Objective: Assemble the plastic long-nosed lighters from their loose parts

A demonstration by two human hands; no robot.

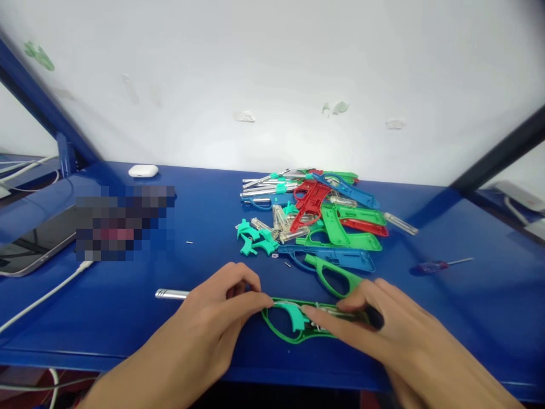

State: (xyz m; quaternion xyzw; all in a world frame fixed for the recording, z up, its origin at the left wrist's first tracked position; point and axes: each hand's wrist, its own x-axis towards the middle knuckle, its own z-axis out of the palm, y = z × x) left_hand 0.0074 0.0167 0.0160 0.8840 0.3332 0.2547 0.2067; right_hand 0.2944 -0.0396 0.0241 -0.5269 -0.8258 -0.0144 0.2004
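Observation:
An opened green long-nosed lighter (284, 336) lies along the front of the table, its inside facing up. A teal trigger (297, 318) sits in it, beside thin wires and a clear fuel tank partly hidden by fingers. Its metal tube (171, 294) sticks out to the left, beyond my left hand (219, 315). That hand's thumb and index finger pinch the lighter's front end at the wire. My right hand (389, 321) grips the handle end, its fingers on the inner parts. Just behind lies another green shell half (330, 275), partly covered by my right hand.
Behind are loose teal triggers (258, 236), a blue shell half (332, 258), red shells (310, 199), clear tanks (293, 234) and metal tubes (264, 184). A screwdriver (434, 266) lies right. At left are a phone (38, 241), a white cable (46, 295) and a white case (143, 170).

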